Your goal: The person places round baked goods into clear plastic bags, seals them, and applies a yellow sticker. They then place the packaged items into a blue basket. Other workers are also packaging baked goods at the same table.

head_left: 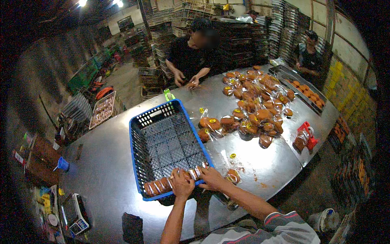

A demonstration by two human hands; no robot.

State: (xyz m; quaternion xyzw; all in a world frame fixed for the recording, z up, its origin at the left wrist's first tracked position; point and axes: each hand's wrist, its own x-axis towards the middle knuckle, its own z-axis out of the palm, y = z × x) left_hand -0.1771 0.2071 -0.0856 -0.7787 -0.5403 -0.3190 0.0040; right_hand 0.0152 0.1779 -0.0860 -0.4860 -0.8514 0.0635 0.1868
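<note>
A blue-rimmed black plastic crate (172,138) with mesh floor and slotted walls stands before me on the metal table. Along its near wall runs a row of brown buns in clear wrappers (157,186), packed on edge. My left hand (182,184) curls over the middle of this row, gripping it from above. At the row's right end, my right hand (213,179) has its fingers on the wrapped buns, its wrist crossing the rim. Parts of the packs are hidden under my fingers. Just right of that hand lies a single wrapped bun (233,176).
A heap of wrapped buns (256,91) covers the table's far right. Beyond it is a metal tray (321,113) of unwrapped buns. A red tape dispenser (311,140), blue cup (63,164) and digital scale (79,224) lie around. Two people (190,58) stand across the table.
</note>
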